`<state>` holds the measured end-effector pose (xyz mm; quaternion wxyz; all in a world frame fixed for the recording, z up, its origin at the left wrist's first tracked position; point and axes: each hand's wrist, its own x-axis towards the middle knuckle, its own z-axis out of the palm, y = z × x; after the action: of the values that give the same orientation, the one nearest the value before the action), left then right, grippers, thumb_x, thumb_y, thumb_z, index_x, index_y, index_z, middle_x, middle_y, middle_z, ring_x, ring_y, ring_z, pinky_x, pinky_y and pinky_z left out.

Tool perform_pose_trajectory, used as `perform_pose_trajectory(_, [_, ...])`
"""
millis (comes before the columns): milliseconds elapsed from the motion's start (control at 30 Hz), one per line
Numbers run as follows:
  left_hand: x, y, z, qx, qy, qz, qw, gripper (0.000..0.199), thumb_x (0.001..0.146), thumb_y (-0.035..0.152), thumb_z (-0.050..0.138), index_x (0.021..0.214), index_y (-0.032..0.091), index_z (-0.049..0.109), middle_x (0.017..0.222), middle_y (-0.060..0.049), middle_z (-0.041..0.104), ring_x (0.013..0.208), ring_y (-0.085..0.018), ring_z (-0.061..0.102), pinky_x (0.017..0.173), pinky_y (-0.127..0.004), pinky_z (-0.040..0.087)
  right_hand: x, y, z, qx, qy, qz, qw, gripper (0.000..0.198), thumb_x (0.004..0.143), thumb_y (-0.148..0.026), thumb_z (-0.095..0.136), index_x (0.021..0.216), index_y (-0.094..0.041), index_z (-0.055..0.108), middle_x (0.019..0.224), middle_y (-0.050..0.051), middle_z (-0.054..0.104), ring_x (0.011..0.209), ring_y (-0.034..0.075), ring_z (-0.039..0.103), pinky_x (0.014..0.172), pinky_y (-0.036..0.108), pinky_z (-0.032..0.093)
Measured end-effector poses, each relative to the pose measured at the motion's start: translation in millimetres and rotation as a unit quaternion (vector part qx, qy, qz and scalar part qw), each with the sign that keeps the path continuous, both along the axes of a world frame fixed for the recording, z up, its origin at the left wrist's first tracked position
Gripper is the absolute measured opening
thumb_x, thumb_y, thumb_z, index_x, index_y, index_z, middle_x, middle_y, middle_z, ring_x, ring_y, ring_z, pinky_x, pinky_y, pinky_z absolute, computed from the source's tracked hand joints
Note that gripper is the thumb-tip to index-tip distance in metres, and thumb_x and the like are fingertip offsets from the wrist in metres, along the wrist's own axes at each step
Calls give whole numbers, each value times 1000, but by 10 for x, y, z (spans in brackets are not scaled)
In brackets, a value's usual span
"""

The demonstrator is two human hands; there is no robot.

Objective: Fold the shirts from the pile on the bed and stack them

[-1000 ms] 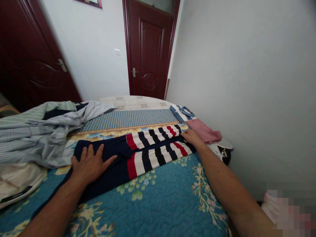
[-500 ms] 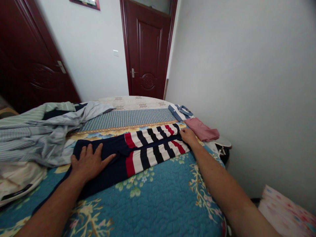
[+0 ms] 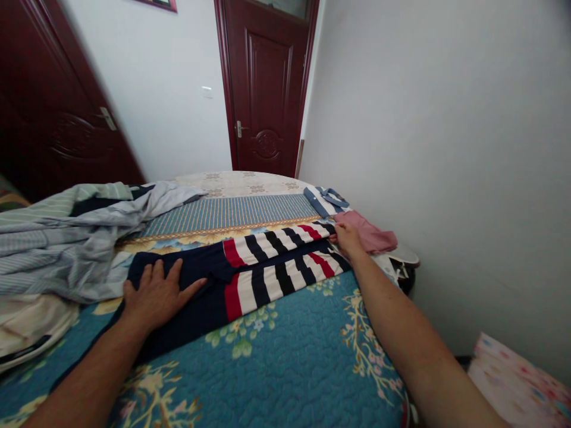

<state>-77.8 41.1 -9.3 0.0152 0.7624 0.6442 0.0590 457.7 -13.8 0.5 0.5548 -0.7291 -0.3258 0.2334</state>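
A navy garment with cream, black and red stripes [image 3: 282,278] lies stretched out across the bed, with two long folded edges meeting along its middle. My left hand [image 3: 156,294] rests flat on its plain navy end, fingers spread. At the opposite end, my right hand [image 3: 348,239] pinches the far corner of the striped part between thumb and fingers. Part of the navy cloth runs under my left forearm, which hides it. Whether the garment is a shirt or something else, I cannot tell.
Rumpled grey and pale green clothes [image 3: 75,238] lie on the left, a cream garment [image 3: 35,327] nearer me. A folded blue-and-white striped shirt [image 3: 319,201] and pink cloth [image 3: 372,233] lie beyond my right hand. The floral teal bedspread [image 3: 285,362] ends near the right wall [image 3: 446,148].
My right hand has moved a little to the right, drawing the striped corner outward and straightening that edge. My left hand stays flat on the navy end.
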Motion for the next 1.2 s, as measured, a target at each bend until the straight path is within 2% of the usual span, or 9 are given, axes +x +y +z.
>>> perform_pose_trajectory(100, [-5,4,-8,-3,7,2,1000,109,89,88,37,166,11,43,171,-34,32,158,-57,27,118,-81,20,95,-53,-10,-61,-108,9,992,21,93,-25,55,99,-16,73,79,7,73,81,24,72,83,33,56])
perform_pose_trajectory(267, [-19,-15,36,3,-1,0,1000,108,88,88,42,164,11,46,169,-35,35,156,-59,29,116,-83,22,61,-110,12,-105,-346,31,932,29,97,-26,50,101,-17,77,104,11,79,98,23,70,90,28,48])
perform_pose_trajectory(400, [10,-156,222,73,-13,-89,993,93,88,79,56,158,17,55,166,-26,46,153,-53,38,120,-72,31,33,-125,11,-68,-337,27,939,32,100,-28,48,108,-16,76,106,10,80,98,22,71,86,27,49])
perform_pose_trajectory(500, [79,-305,368,38,-6,-192,981,70,91,68,63,148,27,65,146,-15,67,137,-40,58,112,-53,45,62,-131,-51,-96,-325,55,939,30,99,-29,52,111,-16,76,100,8,80,91,22,72,82,27,50])
perform_pose_trajectory(567, [128,-367,414,10,11,-220,975,52,96,57,61,138,29,71,133,-11,74,123,-35,66,100,-46,49,88,-128,-101,-115,-341,62,931,29,98,-30,58,115,-17,77,104,10,80,95,23,72,83,28,50])
perform_pose_trajectory(667, [159,-377,406,14,33,-221,975,35,103,43,54,125,26,76,122,-10,76,113,-31,68,91,-40,49,99,-125,-144,-129,-373,68,916,31,97,-30,63,122,-16,76,107,11,80,97,24,73,85,30,51])
perform_pose_trajectory(900, [100,-299,344,32,31,-201,979,30,104,34,47,115,24,73,110,-10,76,105,-29,70,84,-38,49,-16,-177,-90,-135,-422,83,893,33,98,-24,58,125,-16,76,113,14,80,103,26,74,91,33,52])
perform_pose_trajectory(1067, [64,-283,301,41,2,-199,979,32,104,35,45,115,23,72,112,-10,75,106,-29,71,88,-39,51,-31,-212,-59,-98,-432,167,881,43,93,-25,62,134,-18,70,126,12,76,108,26,72,97,35,52])
perform_pose_trajectory(1200, [40,-258,247,47,-51,-193,979,35,104,36,42,118,23,71,117,-10,75,109,-28,72,92,-37,53,-13,-239,-63,-98,-477,216,846,39,90,-23,65,127,-20,73,132,12,74,118,26,68,106,35,49])
